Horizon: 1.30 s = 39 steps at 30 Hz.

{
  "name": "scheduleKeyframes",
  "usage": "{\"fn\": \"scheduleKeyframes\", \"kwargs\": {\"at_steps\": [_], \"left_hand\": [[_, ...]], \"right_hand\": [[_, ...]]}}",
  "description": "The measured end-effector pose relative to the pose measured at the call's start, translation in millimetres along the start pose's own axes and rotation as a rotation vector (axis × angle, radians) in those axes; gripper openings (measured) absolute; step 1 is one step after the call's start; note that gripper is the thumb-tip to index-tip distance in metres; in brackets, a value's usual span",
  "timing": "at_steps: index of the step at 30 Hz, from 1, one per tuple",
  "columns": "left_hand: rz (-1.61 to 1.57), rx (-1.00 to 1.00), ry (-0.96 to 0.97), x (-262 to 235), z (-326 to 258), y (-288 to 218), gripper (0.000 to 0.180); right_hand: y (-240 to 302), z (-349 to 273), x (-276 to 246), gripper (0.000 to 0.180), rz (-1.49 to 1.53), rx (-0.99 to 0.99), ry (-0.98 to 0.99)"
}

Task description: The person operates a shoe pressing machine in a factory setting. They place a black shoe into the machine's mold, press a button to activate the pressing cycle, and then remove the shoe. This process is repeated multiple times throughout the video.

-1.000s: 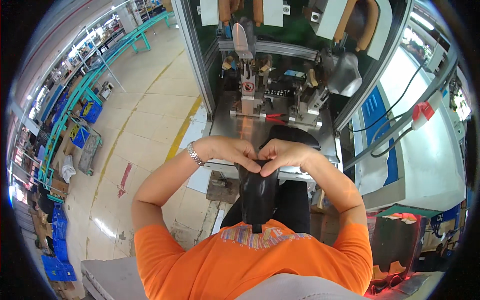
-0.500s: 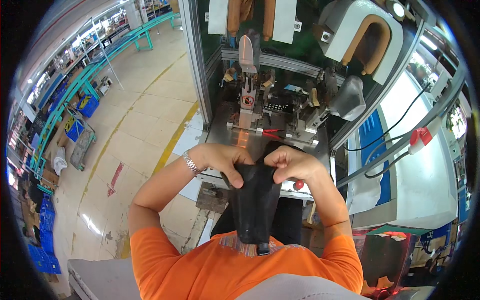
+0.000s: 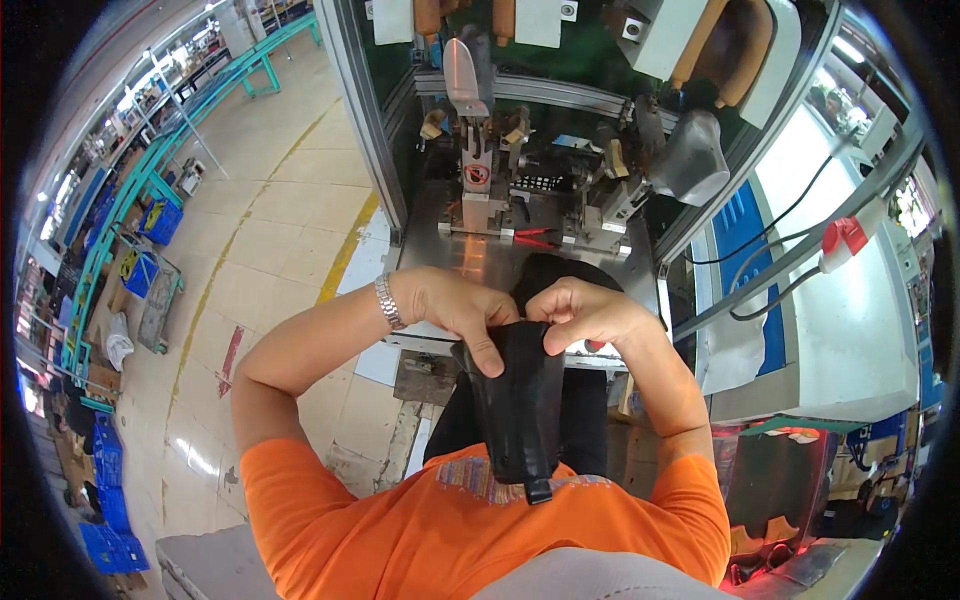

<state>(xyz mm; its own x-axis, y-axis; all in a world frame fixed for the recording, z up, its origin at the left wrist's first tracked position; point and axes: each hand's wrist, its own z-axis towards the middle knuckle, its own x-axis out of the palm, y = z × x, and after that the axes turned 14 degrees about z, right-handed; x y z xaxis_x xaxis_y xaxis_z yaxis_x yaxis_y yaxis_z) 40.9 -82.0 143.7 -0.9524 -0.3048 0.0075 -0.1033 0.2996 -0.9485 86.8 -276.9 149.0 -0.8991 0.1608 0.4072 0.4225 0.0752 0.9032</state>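
Metal-framed machine [image 3: 477, 200] stands far side, straight in front of you; white cabinet [image 3: 845, 310] off to the right. Black tapered piece [image 3: 520, 410] hangs upright near side, between your torso and the machine's metal bed [image 3: 495, 258]. Your left hand [image 3: 450, 305] grips its far left edge, thumb on the face, some fingers hidden; your right hand [image 3: 590, 312] pinches the far right edge. Dark piece [image 3: 565, 268] lies on the bed just beyond your right hand, partly hidden. Red-handled tool [image 3: 533, 237] farther back; silver watch [image 3: 388, 300] on your left wrist.
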Motion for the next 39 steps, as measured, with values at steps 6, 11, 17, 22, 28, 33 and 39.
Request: {"fn": "scheduleKeyframes", "kwargs": {"at_steps": [6, 11, 17, 22, 28, 33, 39], "left_hand": [[-0.348, 0.12, -0.177, 5.9, -0.4, 21.1, 0.039], [-0.92, 0.367, -0.371, 13.1, 18.7, 16.4, 0.03], [-0.979, 0.271, -0.567, 13.6, 39.8, 26.0, 0.031], [-0.743, 0.362, -0.943, 3.5, 44.7, 51.3, 0.029], [-0.842, 0.361, -1.027, 0.6, 65.5, 65.8, 0.024], [-0.832, 0.421, -0.946, 1.2, 77.7, 80.5, 0.027], [-0.74, 0.415, -0.995, -2.7, 71.1, 74.5, 0.023]], "right_hand": [[-15.1, -6.7, -12.7, 0.041, 0.354, -0.121, -0.088], [-17.8, -4.1, -7.5, 0.031, 0.364, -0.301, -0.482], [-27.1, -14.8, -70.0, 0.029, -0.048, -0.439, -0.512], [-43.6, -61.3, -78.1, 0.039, -0.149, -0.742, -0.794], [-48.3, -47.4, -53.9, 0.023, -0.394, -0.603, -0.992], [-66.1, -30.8, -62.5, 0.02, -0.181, -0.528, -0.843], [-66.1, -28.2, -57.2, 0.017, -0.3, -0.502, -0.848]]}}
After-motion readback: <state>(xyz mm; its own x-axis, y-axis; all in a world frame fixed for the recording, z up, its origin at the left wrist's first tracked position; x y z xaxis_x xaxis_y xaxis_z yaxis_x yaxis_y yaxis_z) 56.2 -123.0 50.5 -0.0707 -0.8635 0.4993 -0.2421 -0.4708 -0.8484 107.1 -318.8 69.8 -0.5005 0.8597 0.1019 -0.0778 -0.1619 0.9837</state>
